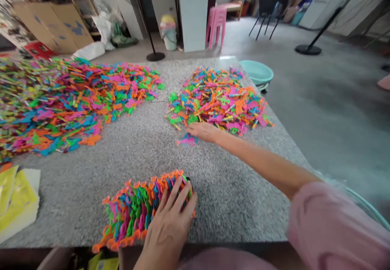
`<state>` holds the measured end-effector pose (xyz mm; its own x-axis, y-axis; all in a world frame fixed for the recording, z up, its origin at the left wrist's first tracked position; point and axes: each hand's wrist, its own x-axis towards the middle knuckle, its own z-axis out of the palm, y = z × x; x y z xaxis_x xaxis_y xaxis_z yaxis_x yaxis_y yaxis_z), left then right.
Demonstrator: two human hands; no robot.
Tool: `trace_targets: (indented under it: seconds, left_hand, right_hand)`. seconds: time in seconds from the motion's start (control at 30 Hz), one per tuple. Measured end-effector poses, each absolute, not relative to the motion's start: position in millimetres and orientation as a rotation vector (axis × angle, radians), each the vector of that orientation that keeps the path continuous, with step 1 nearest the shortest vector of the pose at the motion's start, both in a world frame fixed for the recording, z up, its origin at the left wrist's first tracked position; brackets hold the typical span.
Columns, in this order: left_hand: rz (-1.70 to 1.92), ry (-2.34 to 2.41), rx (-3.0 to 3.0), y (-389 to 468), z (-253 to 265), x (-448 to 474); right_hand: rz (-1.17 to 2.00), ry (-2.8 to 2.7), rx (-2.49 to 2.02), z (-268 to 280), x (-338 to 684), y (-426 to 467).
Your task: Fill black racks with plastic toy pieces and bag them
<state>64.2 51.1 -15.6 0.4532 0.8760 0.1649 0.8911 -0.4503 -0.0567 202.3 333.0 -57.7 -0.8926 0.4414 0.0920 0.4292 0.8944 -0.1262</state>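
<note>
A row of flat plastic toy pieces [134, 213] in orange, green, pink and blue stands packed side by side at the table's near edge. My left hand [170, 217] lies over the right end of this row, fingers stretched and spread across the tops. Farther off, my right hand [202, 132] reaches to the near edge of a heap of similar pieces [222, 99]. Its fingers are pressed together on pink and blue toy pieces [188, 139], which show partly below them. The fingertips there are partly hidden.
A larger heap of coloured pieces [76, 99] spreads over the left of the grey speckled table [146, 140]. Yellow packets [18, 201] lie at the left front. A turquoise basin [257, 72] stands beyond the right edge. Pink stools [217, 24] and fan stands are behind.
</note>
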Motion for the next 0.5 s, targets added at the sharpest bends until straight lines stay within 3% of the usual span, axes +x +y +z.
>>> trace_targets:
  seconds: [0.13, 0.2, 0.33, 0.5]
  left_hand:
    - [-0.215, -1.625, -2.603, 52.9, -10.8, 66.8]
    - [-0.239, -1.618, -2.611, 53.0, -9.9, 67.0]
    - [-0.222, -1.598, -2.609, 52.8, -8.3, 66.9]
    - [-0.196, -1.6, -2.588, 53.3, -6.8, 68.6]
  right_hand:
    - [0.95, -2.274, -0.982, -86.8, 236.8, 242.7]
    - [1.181, -2.025, -0.99, -104.7, 236.8, 198.1]
    - [1.262, -1.85, -1.048, -119.4, 219.0, 160.7]
    - [1.111, -2.302, -0.974, -95.7, 210.9, 177.1]
